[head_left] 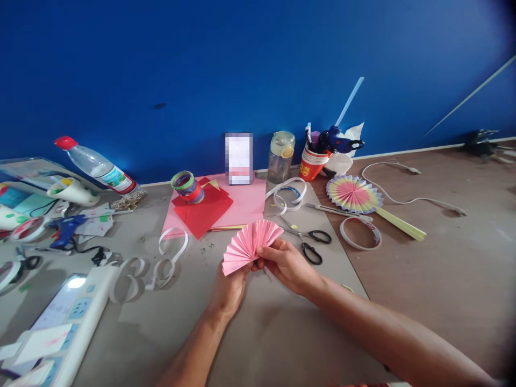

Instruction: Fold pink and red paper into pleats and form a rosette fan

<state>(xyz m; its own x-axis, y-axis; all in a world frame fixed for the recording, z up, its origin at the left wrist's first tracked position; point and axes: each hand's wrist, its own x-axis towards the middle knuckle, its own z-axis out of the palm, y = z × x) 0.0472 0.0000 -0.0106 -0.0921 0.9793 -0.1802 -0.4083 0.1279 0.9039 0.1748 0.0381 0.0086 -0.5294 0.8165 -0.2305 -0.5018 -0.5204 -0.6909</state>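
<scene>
Pink fan [242,251], pleated paper, half spread, held up near the middle of the table [439,285]. Left hand [231,290] holds it from below and behind; its fingers are mostly hidden by the paper. Right hand [284,263] pinches the fan's base, thumb on the near face, at the right edge of the folds.

Just right and far of the right hand: scissors [302,235], blades apart, lying flat. Farther right: tape [363,247] on its side, cutter [342,211], then a round fan [353,193] in pink and yellow with a pale yellow handle pointing near and right.

Far of the hands: pink sheets [252,201] with red sheets [203,212] on top, left part. A painted roll [195,194] stands on the red. Far edge: jar [281,166], red cup [312,166] stuffed with tools.

Left: white strips [177,258] curled, glue gun [66,231], power strip [86,317], leaning bottle [107,172].
</scene>
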